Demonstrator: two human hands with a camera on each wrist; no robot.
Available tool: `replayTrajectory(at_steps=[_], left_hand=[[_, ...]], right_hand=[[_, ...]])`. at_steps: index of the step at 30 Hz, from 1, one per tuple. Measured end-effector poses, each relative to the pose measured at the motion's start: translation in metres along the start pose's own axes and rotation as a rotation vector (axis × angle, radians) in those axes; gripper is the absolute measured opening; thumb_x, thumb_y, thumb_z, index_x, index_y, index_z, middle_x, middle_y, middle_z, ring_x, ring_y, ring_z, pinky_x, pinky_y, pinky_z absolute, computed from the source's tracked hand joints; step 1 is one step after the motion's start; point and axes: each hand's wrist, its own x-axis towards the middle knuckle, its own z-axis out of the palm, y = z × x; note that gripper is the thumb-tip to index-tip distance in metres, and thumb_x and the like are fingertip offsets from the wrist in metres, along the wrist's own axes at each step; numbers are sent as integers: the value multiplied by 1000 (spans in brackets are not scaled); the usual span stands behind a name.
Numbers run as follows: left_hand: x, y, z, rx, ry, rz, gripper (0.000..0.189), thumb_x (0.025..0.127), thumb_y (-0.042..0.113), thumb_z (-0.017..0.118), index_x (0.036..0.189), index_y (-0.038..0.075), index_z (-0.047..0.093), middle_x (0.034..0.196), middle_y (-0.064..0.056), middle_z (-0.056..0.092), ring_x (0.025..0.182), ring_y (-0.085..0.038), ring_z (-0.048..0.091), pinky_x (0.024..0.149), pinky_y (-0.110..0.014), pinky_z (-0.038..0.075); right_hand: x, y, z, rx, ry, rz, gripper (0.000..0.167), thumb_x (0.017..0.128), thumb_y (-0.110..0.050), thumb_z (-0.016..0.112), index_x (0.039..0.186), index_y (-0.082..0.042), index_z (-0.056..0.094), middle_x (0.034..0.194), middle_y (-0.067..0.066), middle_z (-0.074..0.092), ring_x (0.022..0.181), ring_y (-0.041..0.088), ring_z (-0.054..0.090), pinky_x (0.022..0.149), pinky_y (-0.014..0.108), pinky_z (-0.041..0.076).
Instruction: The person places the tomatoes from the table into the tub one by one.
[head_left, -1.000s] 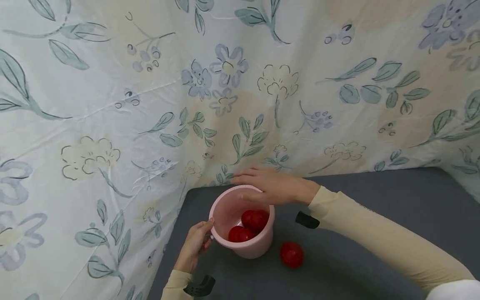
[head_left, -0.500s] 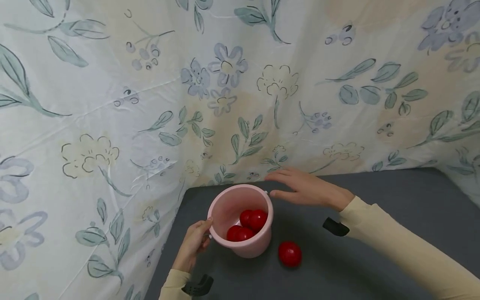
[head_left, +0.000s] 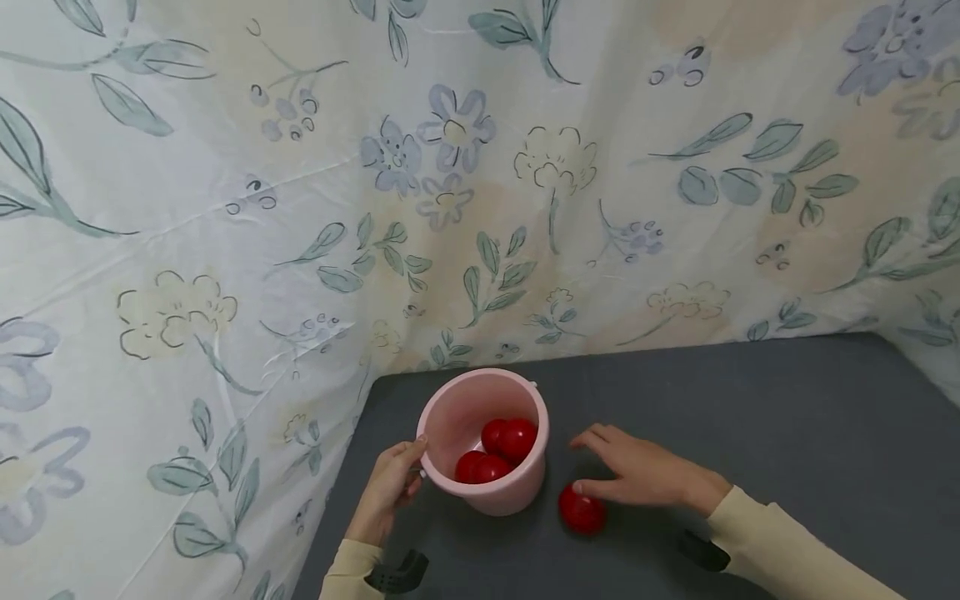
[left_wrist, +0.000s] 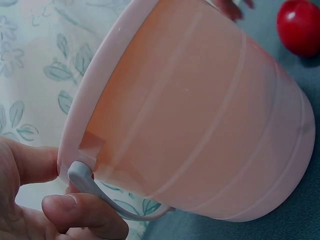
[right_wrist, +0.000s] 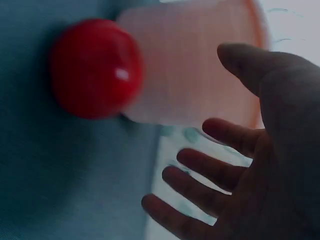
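Note:
A pink plastic bucket (head_left: 504,500) stands tilted toward me at the left of the dark table, with several shiny red round fruits (head_left: 517,439) inside. My left hand (head_left: 388,487) grips its rim at the left, thumb against the lip. Close to those fingers, the pale handle (left_wrist: 120,207) hangs from the bucket's side in the left wrist view. Another red round fruit, smooth like a tomato or apple (head_left: 582,510), lies on the table to the right of the bucket. Above it reaches my right hand (head_left: 637,467), fingers spread and holding nothing, its thumb overlapping the fruit in the head view.
The dark grey tabletop (head_left: 750,417) stretches away to the right. A floral cloth (head_left: 600,208) hangs behind the table and along its left side, close to the bucket. Each wrist carries a black strap (head_left: 397,575).
My right hand has drawn back from over the bucket, moved right, then come down toward the loose red fruit. The left hand and the bucket have stayed in place.

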Motion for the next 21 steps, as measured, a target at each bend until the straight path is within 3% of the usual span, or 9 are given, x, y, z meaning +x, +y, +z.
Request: replayTrajectory(at_steps=[3, 7, 14, 21], left_hand=[[0, 0, 0, 5, -4, -4, 34, 101, 42, 57, 87, 11, 57, 63, 2, 50, 49, -11, 42, 48, -28, 30], [1, 0, 0, 11, 4, -8, 35, 101, 42, 57, 87, 10, 58, 63, 2, 50, 49, -12, 42, 49, -28, 31], [3, 0, -1, 5, -5, -15, 35, 101, 43, 58, 87, 11, 58, 65, 3, 51, 49, -12, 42, 49, -28, 30], [2, 0, 0, 0, 0, -18, 35, 101, 43, 57, 87, 11, 58, 66, 3, 52, 49, -12, 43, 49, -28, 31]], right_hand=[[-2, 5, 16, 18, -60, 25, 70, 90, -67, 61, 144, -24, 51, 138, -2, 53, 122, 20, 54, 93, 43, 54], [-3, 9, 31, 12, -101, 13, 71, 87, -64, 67, 147, -29, 50, 137, -4, 54, 117, 16, 53, 87, 37, 56], [-7, 13, 42, -4, -112, -19, 66, 86, -54, 74, 143, -28, 53, 131, -5, 57, 112, 14, 58, 82, 35, 56], [-7, 15, 54, -10, -77, -47, 73, 85, -49, 77, 148, -27, 48, 133, -2, 57, 112, 15, 59, 82, 33, 56]])
